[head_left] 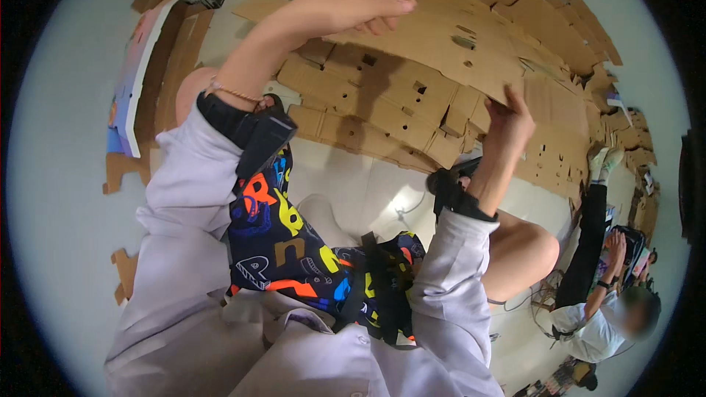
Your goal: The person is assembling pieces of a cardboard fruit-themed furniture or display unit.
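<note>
Your left hand (368,4): raised over the large cardboard sheet (434,26), fingers loosely half-curled, thumb apart from the lower fingertips. Your right hand (510,125): lifted on the other side, wrist bent, fingers crooked; you show its back and edge, so can't tell whether it is open or closed. Contact with the sheet unclear for both.

Flattened cardboard pieces (323,81) with punched holes lie on the pale floor (346,173), just on your side of the big sheet. Black device (268,140) strapped at your left wrist, braided bracelet (239,93) beside it. Dark fabric with multicoloured print (294,239) across your lap. To your right, a seated co-worker (599,327), legs stretched toward the cardboard.
</note>
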Motion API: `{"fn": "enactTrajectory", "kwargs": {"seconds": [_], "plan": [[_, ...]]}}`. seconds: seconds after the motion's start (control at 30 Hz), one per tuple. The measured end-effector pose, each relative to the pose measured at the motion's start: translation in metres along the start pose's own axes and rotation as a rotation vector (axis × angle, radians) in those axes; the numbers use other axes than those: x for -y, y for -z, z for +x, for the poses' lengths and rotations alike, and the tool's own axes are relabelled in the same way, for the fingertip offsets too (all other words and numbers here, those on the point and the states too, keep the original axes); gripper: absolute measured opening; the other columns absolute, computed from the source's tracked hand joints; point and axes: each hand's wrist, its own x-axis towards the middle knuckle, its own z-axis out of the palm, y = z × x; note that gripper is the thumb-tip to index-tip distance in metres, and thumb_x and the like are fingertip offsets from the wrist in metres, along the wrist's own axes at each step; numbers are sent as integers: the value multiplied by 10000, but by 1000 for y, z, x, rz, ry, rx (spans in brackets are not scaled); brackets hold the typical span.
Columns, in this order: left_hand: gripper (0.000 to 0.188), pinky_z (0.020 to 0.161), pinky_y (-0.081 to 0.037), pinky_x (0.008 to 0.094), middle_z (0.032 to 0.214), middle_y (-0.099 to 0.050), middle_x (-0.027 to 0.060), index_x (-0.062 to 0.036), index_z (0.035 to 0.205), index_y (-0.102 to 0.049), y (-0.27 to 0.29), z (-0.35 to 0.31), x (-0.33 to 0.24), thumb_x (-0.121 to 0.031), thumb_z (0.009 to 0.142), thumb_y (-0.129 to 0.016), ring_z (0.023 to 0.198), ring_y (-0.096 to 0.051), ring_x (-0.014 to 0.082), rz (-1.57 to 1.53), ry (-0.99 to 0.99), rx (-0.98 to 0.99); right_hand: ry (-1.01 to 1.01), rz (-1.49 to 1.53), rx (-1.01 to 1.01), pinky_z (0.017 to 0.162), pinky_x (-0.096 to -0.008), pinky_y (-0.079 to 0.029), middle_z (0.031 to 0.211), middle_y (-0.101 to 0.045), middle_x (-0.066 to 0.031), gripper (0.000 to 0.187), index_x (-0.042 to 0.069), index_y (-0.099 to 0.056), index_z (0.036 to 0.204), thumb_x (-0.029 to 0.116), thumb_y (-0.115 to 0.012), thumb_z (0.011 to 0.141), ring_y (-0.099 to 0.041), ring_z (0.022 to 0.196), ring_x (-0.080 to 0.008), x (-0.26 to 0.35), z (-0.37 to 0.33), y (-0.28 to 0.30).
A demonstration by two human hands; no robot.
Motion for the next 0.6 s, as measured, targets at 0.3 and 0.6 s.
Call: {"fn": "enactTrajectory", "kwargs": {"seconds": [0.3, 0.6], "plan": [[464, 721, -476, 285, 879, -633, 82, -59, 1063, -605, 3, 0, 4, -459, 834, -549, 764, -605, 164, 44, 0, -31, -166, 38, -149, 679, -322, -465, 862, -598, -56, 158, 66, -569, 924, 191, -575, 828, -574, 767, -197, -70, -53, 58], [436, 733, -476, 341, 906, -632, 123, -113, 1171, -544, 0, -17, 7, -408, 851, -555, 828, -607, 235, 448, -56, 63, -1021, 156, -446, 612, -320, -505, 867, -620, -110, 250, 40, -540, 984, 267, -504, 886, -616, 746, -229, -262, -84, 167]]}}
